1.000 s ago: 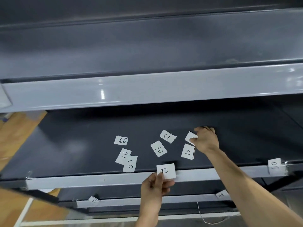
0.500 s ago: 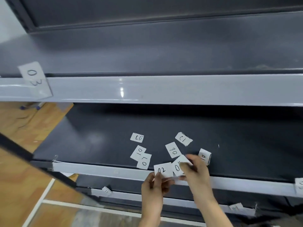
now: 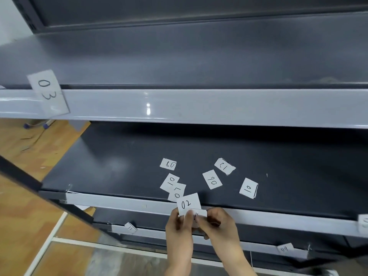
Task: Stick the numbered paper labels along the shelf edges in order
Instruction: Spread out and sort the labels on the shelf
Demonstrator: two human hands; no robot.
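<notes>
Numbered paper labels (image 3: 212,179) lie scattered on the dark middle shelf (image 3: 119,166) ahead of you: six loose slips in a cluster right of centre, most turned so their digits read upside down to you. The two at the left of the cluster overlap, and the others lie apart from one another. Nearer to you, just in front of the middle shelf edge (image 3: 119,203), your left hand (image 3: 179,230) pinches the 02 label (image 3: 188,203) by its lower side, thumb and fingers curled on the paper. The slip stands up with its number facing you, and from your view its upper left corner overlaps one loose slip. Your right hand (image 3: 219,228) meets the left one, its fingers curled round a second slip (image 3: 201,213) that sits directly under the 02 label and touches it. The writing on that slip is partly hidden and cannot be read for sure. The fingertips of your two hands are touching or nearly so; which of the two is unclear. On the upper shelf edge (image 3: 199,108), far to the left, the 03 label (image 3: 47,91) is stuck on tilted, its top standing above the edge. A right-end label (image 3: 363,222) sits on the middle shelf edge, cut by the frame. On the lower shelf edge (image 3: 147,231), a small label (image 3: 130,228) is at the left and a 04 label (image 3: 284,249) is at the right. Wooden floor (image 3: 20,196) shows to the left of the shelving.
</notes>
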